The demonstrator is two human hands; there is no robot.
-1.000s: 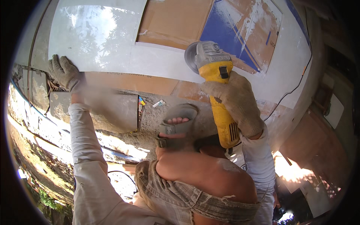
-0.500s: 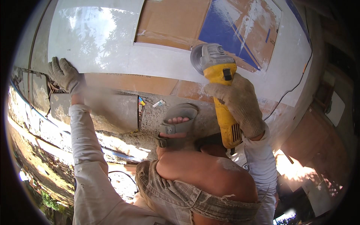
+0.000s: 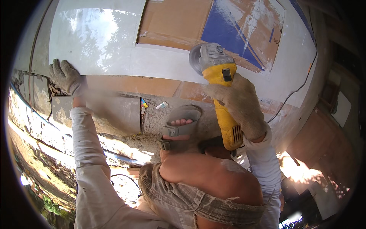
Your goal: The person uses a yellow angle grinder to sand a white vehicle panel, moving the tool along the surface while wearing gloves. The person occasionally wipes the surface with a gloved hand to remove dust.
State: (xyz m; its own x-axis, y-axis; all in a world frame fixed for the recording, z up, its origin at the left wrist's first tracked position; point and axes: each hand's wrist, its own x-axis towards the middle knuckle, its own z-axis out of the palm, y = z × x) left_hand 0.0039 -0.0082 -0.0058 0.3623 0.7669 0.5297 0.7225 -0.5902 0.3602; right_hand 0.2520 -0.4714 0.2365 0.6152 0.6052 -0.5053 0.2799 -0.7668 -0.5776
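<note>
My right hand [image 3: 246,105], in a beige work glove, grips the yellow body of an angle grinder [image 3: 225,110]. The grinder's round disc [image 3: 195,59] is at the white sheet [image 3: 167,61], a little below its rectangular cutout; whether it touches cannot be told for sure. My gloved left hand [image 3: 65,76] lies with fingers stretched on the sheet's lower left corner. Under the sheet and through the cutout shows brown cardboard [image 3: 175,23], partly blue and smeared white at the right. A hazy blur of dust hangs right of my left wrist.
A dark power cord [image 3: 293,91] curves along the right side. My sandalled foot [image 3: 181,122] rests on the concrete just below the sheet. Left of it lie a grey slab [image 3: 118,110] and small scraps, among them a white piece [image 3: 161,105]. A blue hose [image 3: 36,112] runs at the left.
The grinder and my right hand have shifted slightly left, the disc moving along the sheet below the cutout. My left hand stays in place.
</note>
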